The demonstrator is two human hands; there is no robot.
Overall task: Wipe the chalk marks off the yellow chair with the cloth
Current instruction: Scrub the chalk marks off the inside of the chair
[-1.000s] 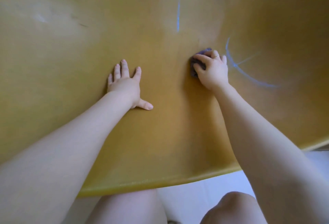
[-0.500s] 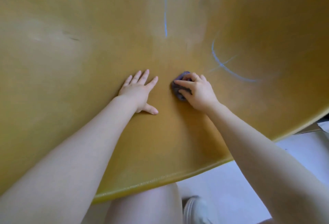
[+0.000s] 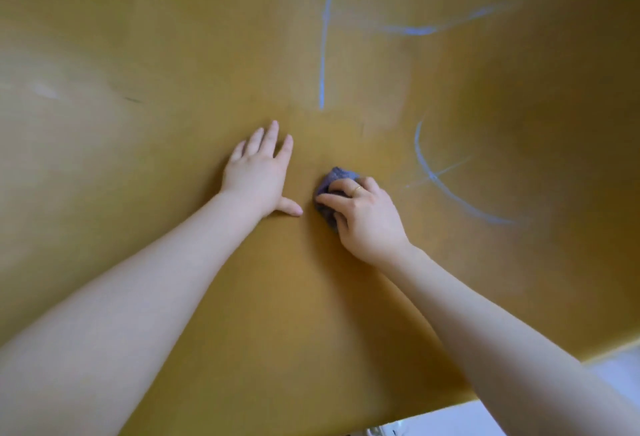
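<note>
The yellow chair (image 3: 138,193) fills nearly the whole view as a broad curved surface. Blue chalk marks remain on it: a long vertical line (image 3: 324,54), a streak (image 3: 422,30) at the upper right and a curved arc (image 3: 446,189) to the right. My right hand (image 3: 363,217) grips a bunched purple-grey cloth (image 3: 334,181) and presses it on the chair, left of the arc. My left hand (image 3: 259,172) lies flat on the surface with fingers straight, just left of the cloth.
The chair's front edge (image 3: 519,380) runs along the lower right, with pale floor (image 3: 588,397) beyond it. A faint dark scuff (image 3: 133,100) marks the chair at the left.
My right hand with the cloth has slid down and left across the chair, ending close beside my left hand. My left hand stays pressed flat on the surface.
</note>
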